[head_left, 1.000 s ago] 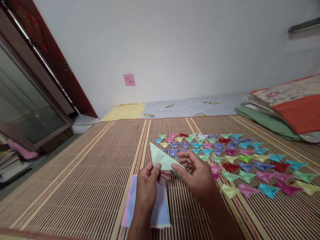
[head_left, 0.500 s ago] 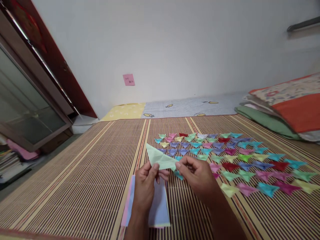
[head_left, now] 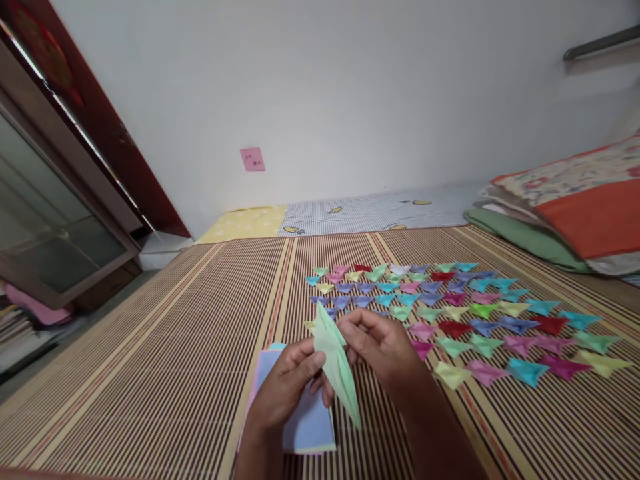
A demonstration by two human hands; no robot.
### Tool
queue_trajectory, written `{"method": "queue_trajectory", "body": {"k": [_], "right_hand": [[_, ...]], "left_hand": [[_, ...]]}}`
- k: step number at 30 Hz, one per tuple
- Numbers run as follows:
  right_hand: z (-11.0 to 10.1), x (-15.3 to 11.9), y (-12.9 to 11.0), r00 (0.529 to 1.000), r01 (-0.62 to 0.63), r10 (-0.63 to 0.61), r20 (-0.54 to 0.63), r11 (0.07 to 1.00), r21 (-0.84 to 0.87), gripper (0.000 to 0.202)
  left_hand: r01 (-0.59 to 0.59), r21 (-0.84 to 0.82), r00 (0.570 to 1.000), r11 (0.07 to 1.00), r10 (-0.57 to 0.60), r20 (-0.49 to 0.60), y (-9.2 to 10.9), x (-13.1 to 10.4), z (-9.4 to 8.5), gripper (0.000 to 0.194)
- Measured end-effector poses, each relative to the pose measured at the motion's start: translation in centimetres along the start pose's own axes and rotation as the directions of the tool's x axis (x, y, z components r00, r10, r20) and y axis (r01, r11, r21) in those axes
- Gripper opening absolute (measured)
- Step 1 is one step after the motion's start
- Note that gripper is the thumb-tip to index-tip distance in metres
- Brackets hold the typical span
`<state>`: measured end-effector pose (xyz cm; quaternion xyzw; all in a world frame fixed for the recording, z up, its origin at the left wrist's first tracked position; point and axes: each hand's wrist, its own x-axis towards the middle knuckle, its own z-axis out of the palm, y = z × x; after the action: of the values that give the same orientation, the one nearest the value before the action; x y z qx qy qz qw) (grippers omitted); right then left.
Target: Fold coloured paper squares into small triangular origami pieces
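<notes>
A pale green folded paper is held up in front of me, its long pointed shape tilted steeply with one tip up and the other down to the right. My left hand pinches its left side, thumb on the near face. At its upper right edge, the fingers of my right hand are closed on a fold. Below my left hand lies a stack of paper sheets, blue on top with pink and yellow edges showing. To the right, several rows of small folded paper pieces in many colours rest on the mat.
The striped mat spreads under everything. Folded bedding is piled at the right by the wall. A pink note sticks to the wall. At the left stands a glass-panelled cabinet door.
The green paper has turned from lying nearly level to standing steeply, and its folds now show. My right hand has shifted from its right tip to its upper edge.
</notes>
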<state>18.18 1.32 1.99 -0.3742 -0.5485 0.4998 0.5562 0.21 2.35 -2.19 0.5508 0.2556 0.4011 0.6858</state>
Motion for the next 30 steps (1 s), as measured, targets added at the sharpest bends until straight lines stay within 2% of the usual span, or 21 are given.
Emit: {"method": "queue_trajectory", "body": {"k": [10,15,17,20,23,25,28,30], "right_hand": [[-0.6,0.2,0.2,0.999,-0.052,0.052,-0.009,0.998,0.031,0.019],[-0.7,0.4,0.4,0.998,-0.049,0.047,-0.042,0.998,-0.044,0.012],[-0.8,0.3,0.3,0.999,-0.051,0.049,-0.022,0.994,-0.095,0.008],[-0.8,0.0,0.1,0.992,-0.093,0.101,0.074,0.990,-0.108,0.007],[-0.4,-0.2,0.0,0.985,-0.094,0.112,0.133,0.987,-0.130,0.009],[0.0,-0.1,0.1,0.995,-0.040,0.059,0.080,0.975,-0.220,0.013],[0.3,0.3,0.6,0.989,0.083,-0.133,-0.069,0.873,-0.481,0.016],[0.3,0.6,1.3,0.953,0.159,-0.285,-0.098,0.752,-0.640,0.017]], "left_hand": [[0.014,0.106,0.999,0.994,-0.017,0.029,0.3,0.2,0.1,0.035],[0.019,0.103,0.999,0.994,-0.022,0.033,0.3,0.2,0.1,0.037],[0.011,0.109,1.000,0.994,-0.014,0.024,0.3,0.2,0.0,0.037],[-0.004,0.104,1.000,0.995,0.006,-0.015,0.2,0.3,-0.2,0.036],[-0.006,0.080,0.995,0.997,0.014,-0.099,0.1,0.8,0.0,0.035],[-0.021,0.055,0.973,0.998,0.033,-0.228,0.0,1.1,0.4,0.033],[-0.056,0.013,0.883,0.998,0.055,-0.466,0.1,1.5,1.6,0.044],[-0.024,0.042,0.875,0.999,0.042,-0.483,0.3,1.6,2.5,0.055]]}}
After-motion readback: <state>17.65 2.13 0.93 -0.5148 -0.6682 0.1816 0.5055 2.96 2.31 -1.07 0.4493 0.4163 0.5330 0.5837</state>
